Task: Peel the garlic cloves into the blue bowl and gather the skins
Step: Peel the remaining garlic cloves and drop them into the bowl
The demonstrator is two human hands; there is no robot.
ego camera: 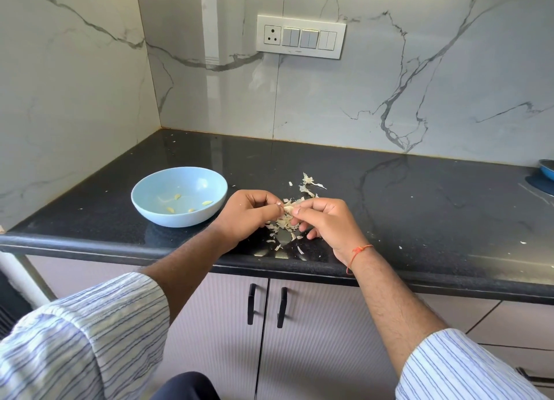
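I read both hands meeting just above the front of the bench — left hand [248,212] and right hand [322,220] with fingers curled inward, fingertips pinching one small pale clove [288,209] between them. The clove sits at the meeting point of the two thumbs, still partly wrapped in papery skin as far as I can tell; its long axis looks to run roughly left to right, from one hand to the other, though it is too small to be sure. The relation that matters for the drop: the bowl [156,214] lies to the left of the hands and a little farther back, its near rim just beside the left hand's knuckles, so the left hand is plainly the nearer one and I judge it the natural carrier once the skin is off. Inside the bowl I count about four yellowish peeled cloves [170,209], spread apart on the bottom. The skins [284,224] lie heaped directly beneath the hands, with a looser scatter [308,187] trailing back and to the right — those outliers will need sweeping toward the main heap. Writing: none legible anywhere; the switch plate [300,36] on the wall carries no marking I can read, and the bowl shows no label.
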